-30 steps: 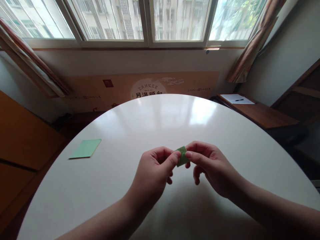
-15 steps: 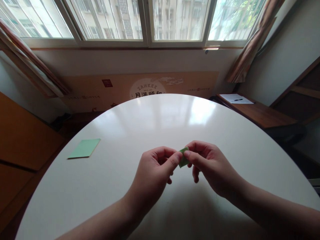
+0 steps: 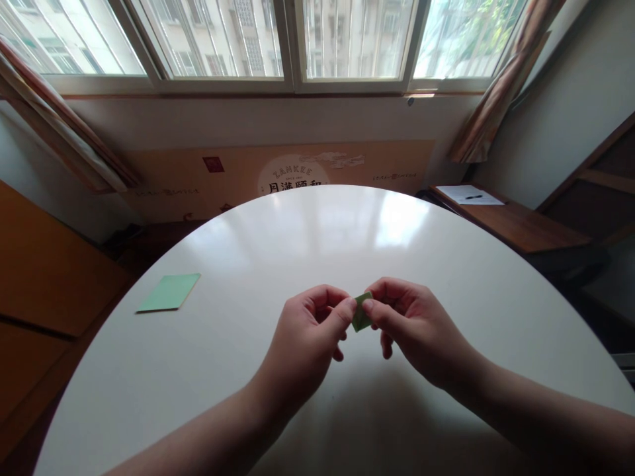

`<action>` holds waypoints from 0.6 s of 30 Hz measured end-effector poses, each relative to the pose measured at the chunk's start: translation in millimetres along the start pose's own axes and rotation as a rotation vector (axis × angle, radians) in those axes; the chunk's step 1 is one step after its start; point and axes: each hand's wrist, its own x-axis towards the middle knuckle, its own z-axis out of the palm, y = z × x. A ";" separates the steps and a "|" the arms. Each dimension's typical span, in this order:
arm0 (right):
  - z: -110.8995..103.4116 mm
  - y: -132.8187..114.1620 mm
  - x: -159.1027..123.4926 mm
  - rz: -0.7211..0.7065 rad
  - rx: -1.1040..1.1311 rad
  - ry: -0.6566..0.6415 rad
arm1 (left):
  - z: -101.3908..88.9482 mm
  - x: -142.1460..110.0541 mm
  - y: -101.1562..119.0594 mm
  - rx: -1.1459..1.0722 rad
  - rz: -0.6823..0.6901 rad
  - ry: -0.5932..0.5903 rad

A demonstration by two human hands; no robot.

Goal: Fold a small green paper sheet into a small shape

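Note:
Between my two hands is a small piece of folded green paper, held up above the white table. My left hand pinches its left edge between thumb and forefinger. On the other side, my right hand grips the upper right edge, with the thumb pressed on the near face. The fingertips behind the paper are hidden. Away to the left, a flat stack of light green square paper lies on the table.
The round white table reaches toward a wall below the windows. At the right stands a brown wooden desk bearing a white sheet and a dark pen. An orange-brown cabinet is at the left.
Both hands and the folded paper have shifted very slightly left. The left thumb now covers less of the paper. The stack of paper stays where it was on the table.

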 end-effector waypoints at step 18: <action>-3.5 0.6 1.1 -0.041 0.064 0.052 | -1.2 -1.2 1.1 0.154 0.006 -0.087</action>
